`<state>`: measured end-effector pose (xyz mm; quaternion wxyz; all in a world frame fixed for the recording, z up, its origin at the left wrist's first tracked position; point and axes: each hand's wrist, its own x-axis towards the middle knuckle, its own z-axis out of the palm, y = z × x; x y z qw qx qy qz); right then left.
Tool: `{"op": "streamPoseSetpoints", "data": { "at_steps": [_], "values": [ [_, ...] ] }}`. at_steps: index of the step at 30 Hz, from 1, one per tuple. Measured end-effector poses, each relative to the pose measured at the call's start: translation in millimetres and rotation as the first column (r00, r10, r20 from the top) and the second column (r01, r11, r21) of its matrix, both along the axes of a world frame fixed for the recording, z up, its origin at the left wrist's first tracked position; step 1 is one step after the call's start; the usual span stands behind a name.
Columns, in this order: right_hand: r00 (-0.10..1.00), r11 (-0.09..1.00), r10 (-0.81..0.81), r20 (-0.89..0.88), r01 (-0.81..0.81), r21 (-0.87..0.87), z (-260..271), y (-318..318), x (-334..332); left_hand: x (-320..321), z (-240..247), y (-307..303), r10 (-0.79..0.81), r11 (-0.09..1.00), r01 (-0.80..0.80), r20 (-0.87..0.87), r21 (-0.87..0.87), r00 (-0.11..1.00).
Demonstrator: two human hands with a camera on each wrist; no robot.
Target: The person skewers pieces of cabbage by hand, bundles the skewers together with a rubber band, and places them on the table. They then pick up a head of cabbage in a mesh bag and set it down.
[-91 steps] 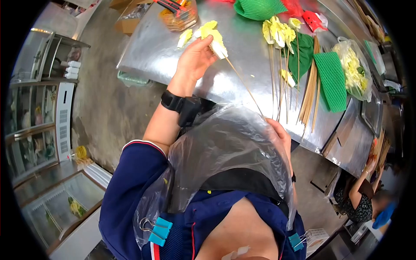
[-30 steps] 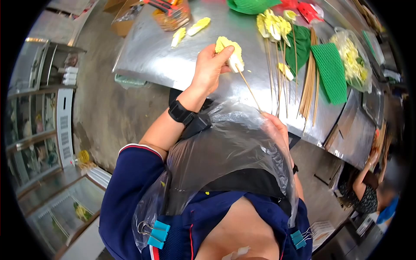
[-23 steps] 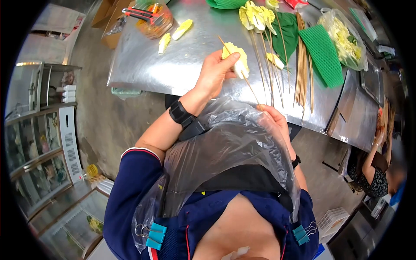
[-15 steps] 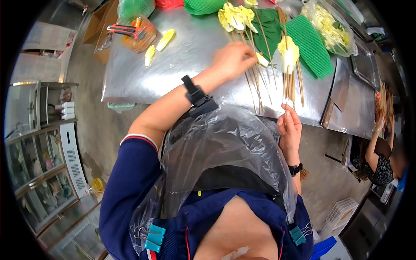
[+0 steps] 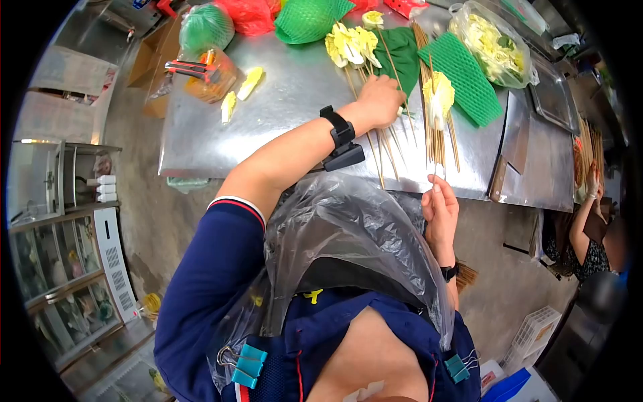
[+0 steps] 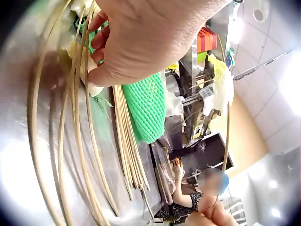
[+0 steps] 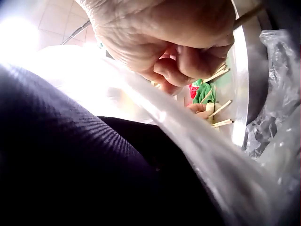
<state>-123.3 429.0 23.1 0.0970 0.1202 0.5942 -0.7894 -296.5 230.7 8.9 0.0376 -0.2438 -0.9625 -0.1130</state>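
My right hand [image 5: 442, 211] pinches the lower end of a bamboo skewer [image 6: 228, 136] between thumb and fingers. At its top a yellow-white cabbage leaf [image 5: 439, 94] is threaded, held up in front of the table. My left hand [image 5: 382, 100] reaches down over the steel table, its fingers and thumb curled about a small loose cabbage leaf [image 6: 84, 75] mostly hidden beneath it. Right beside these fingers lie several skewers [image 5: 385, 151] whose tops carry cabbage leaves [image 5: 351, 45]. In the right wrist view, the right hand's curled fingers [image 7: 176, 70] hide most of the skewer.
Bare skewers [image 5: 425, 137] lie bundled beside green foam netting [image 5: 465, 77]. Beyond is a bag of cabbage leaves [image 5: 492, 43]. Two loose leaf pieces [image 5: 250, 84] lie left, near a tub [image 5: 214, 77]. A cleaver [image 5: 512, 147] rests at right; another person [image 5: 593, 234] works there.
The left hand pushed the cabbage leaf down onto the skewer, let it go and moved right to the loose leaf. The right hand has swung the loaded skewer rightward and more upright.
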Motion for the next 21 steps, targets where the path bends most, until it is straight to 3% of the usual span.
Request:
{"op": "streamPoseSetpoints", "data": {
  "at_steps": [4, 6, 8, 9, 12, 15, 17, 21],
  "values": [
    [0.998, 1.0, 0.003, -0.06, -0.003, 0.01, 1.3, -3.9, -1.4, 10.4, 8.7, -8.5, -0.112, 0.962, 0.108, 0.002, 0.249, 0.994],
    [0.996, 1.0, -0.007, -0.089, 0.008, 0.012, 2.7, -6.6, -2.6, 13.8, 14.9, -17.8, -0.108, 0.873, 0.087, 0.016, 0.479, 0.994],
    [0.992, 1.0, -0.005, -0.128, 0.004, -0.011, 9.2, -11.4, -8.0, 18.9, 20.5, -24.7, -0.07, 0.71, -0.04, 0.127, 0.703, 0.989],
    [0.987, 1.0, 0.013, -0.157, -0.017, -0.025, 12.0, -13.3, -12.4, 26.1, 23.9, -32.3, -0.169, 0.474, -0.162, 0.269, 0.866, 0.948],
    [0.975, 0.992, 0.128, -0.181, -0.125, 0.027, 25.7, -21.3, -29.9, 62.1, 50.8, -67.3, -0.325, 0.04, -0.543, 0.525, 0.839, 0.787],
    [0.947, 0.941, 0.304, -0.107, -0.281, 0.189, 51.5, -45.7, -44.2, 98.4, 64.2, -96.0, -0.46, -0.124, -0.647, 0.534, 0.752, 0.709],
    [0.908, 0.893, 0.409, -0.088, -0.378, 0.246, 61.8, -71.4, -56.4, 118.5, 63.7, -100.9, -0.445, -0.158, -0.609, 0.495, 0.777, 0.746],
    [0.839, 0.862, 0.5, -0.215, -0.456, 0.223, 59.5, -115.2, -66.0, 142.4, 57.0, -108.6, -0.383, -0.189, -0.498, 0.403, 0.847, 0.831]
  ]
}}
